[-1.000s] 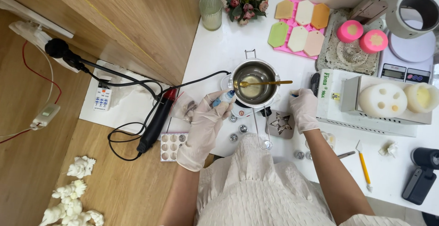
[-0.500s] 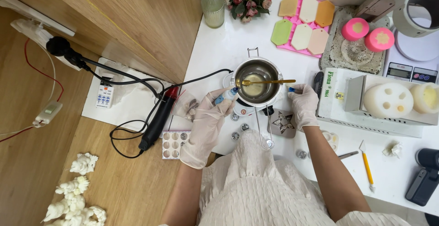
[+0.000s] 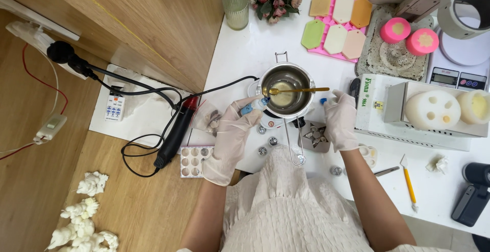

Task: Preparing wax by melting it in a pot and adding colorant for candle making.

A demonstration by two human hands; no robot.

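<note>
A white tabletop (image 3: 245, 53) is seen from above, with a small steel melting pot (image 3: 286, 90) at its middle, pale liquid inside and a gold spoon (image 3: 298, 91) laid across the rim. Just left of the pot, a small blue-and-white dropper bottle (image 3: 253, 106) is gripped in the gloved left hand (image 3: 232, 132), its tip tilted toward the rim. Just right of the pot, a tiny blue cap (image 3: 323, 100) is pinched by the fingertips of the gloved right hand (image 3: 341, 120).

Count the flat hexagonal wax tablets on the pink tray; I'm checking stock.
6: top row tan, cream, orange; bottom row green, cream, peach. None looks hidden.
</note>
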